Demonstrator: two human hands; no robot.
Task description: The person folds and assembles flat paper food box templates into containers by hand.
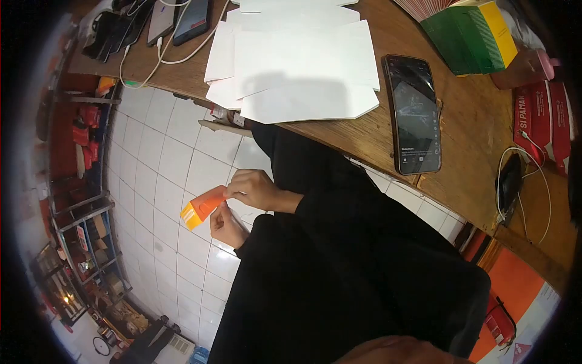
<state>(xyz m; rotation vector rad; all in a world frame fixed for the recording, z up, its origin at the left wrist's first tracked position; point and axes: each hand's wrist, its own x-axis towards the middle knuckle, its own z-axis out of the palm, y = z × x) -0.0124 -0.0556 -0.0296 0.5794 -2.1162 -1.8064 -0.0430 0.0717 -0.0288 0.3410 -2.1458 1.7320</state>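
Note:
A small orange and yellow paper box [205, 205] is held out over the tiled floor, its printed yellow end pointing down and left. My right hand [251, 188] pinches the orange end from above, fingers curled. Just below, my left hand [228, 227] is closed on the lower edge of the same box, thumb and fingers together. Fingers partly cover the orange end, so its shape there is hidden. Black sleeves and black clothing fill the space behind both hands.
On the wooden table [339, 142] lie stacked white folded cardboard sheets [303, 67], a lit phone [415, 115] and green and yellow cartons [470, 36]. Red boxes [536, 124] and cables are at the right. Other phones [191, 23] lie top left. Metal shelves [85, 206] stand at the left.

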